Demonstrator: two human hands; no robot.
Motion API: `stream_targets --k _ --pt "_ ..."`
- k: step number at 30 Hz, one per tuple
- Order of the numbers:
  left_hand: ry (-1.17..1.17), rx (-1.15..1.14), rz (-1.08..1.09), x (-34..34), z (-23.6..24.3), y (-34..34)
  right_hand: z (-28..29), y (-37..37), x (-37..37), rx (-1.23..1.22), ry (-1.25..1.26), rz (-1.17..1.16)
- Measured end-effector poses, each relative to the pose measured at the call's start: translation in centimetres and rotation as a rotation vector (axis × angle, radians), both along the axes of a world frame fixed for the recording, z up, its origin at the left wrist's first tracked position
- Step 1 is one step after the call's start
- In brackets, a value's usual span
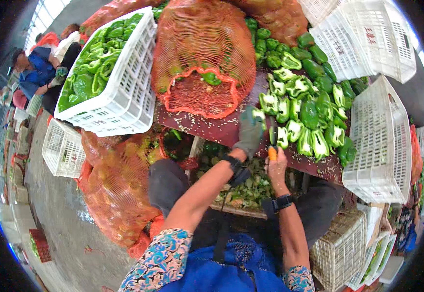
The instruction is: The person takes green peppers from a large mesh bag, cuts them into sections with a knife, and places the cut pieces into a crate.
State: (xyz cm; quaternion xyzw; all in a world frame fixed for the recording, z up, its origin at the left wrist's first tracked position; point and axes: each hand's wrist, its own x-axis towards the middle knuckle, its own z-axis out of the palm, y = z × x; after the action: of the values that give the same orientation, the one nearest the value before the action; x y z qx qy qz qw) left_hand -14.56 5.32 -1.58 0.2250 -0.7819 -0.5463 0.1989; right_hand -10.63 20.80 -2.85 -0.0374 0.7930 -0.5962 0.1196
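My left hand (250, 132), in a grey-green glove, is closed around a cut green pepper (258, 116), mostly hidden by the fingers. Bare, my right hand (276, 168) grips a knife by its orange handle (272, 154). The knife's blade (272, 130) points away from me, just right of the glove. Close by on the dark red tabletop (217, 127) lies a heap of halved green peppers (309, 117), many with their pale insides up. Whole green peppers (314, 69) lie behind them. Seeds are scattered over the tabletop.
An orange mesh sack (204, 44) of peppers lies open-mouthed on the table. Left of it stands a white crate (119, 114) full of cut peppers. Below the table edge is a bin of pepper cores (248, 194). An empty white crate (380, 146) stands right; people (39, 73) sit far left.
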Motion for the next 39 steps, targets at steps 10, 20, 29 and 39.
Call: stream_targets --k 10,20,29,39 --pt "0.180 -0.479 0.311 -1.4 -0.9 -13.9 1.3 0.3 -2.6 -0.055 -0.087 0.030" --pt "-0.398 -0.020 0.265 -10.4 4.7 -22.2 1.7 -0.2 -2.6 -0.078 -0.088 0.031" --pt "-0.028 0.658 0.002 -9.6 0.8 -24.5 1.8 -0.3 -2.4 0.021 -0.049 0.026" --pt "0.165 1.406 -0.336 6.7 6.0 -15.8 1.6 0.1 -2.2 -0.055 -0.006 0.040"
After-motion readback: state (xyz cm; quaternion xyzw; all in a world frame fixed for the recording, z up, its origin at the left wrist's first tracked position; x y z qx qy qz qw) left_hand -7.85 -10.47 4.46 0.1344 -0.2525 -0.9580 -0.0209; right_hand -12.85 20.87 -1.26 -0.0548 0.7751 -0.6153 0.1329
